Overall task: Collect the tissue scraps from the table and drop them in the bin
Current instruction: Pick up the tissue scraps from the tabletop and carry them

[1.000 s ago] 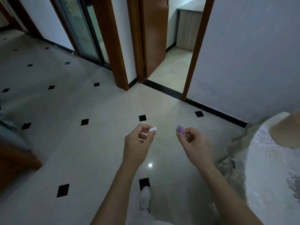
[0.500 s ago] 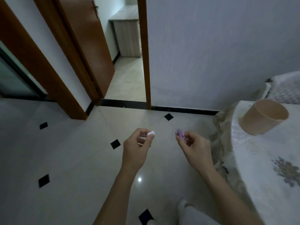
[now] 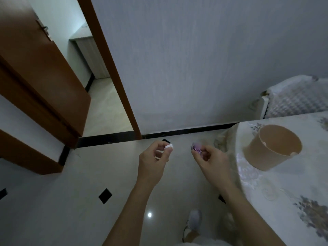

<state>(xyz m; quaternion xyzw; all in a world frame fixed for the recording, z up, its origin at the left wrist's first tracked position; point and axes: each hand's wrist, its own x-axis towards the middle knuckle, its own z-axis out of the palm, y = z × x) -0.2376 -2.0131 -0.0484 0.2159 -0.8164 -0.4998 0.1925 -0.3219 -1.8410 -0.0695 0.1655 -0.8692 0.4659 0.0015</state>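
Observation:
My left hand pinches a small white tissue scrap between thumb and fingertips, held out over the floor. My right hand pinches a crumpled purple tissue scrap the same way, just left of the table edge. A tan round bin, open at the top, stands on the table to the right of my right hand. The table has a white cloth with grey flower prints. Both hands are apart from the bin.
A grey wall stands ahead with a black skirting strip. A brown door and doorway lie at the left. The pale floor has black diamond tiles. A cloth-covered piece of furniture sits behind the table. My shoe is below.
The view has swung right: the table and bin have come further into sight and closer. Both hands keep the same pinch on their scraps.

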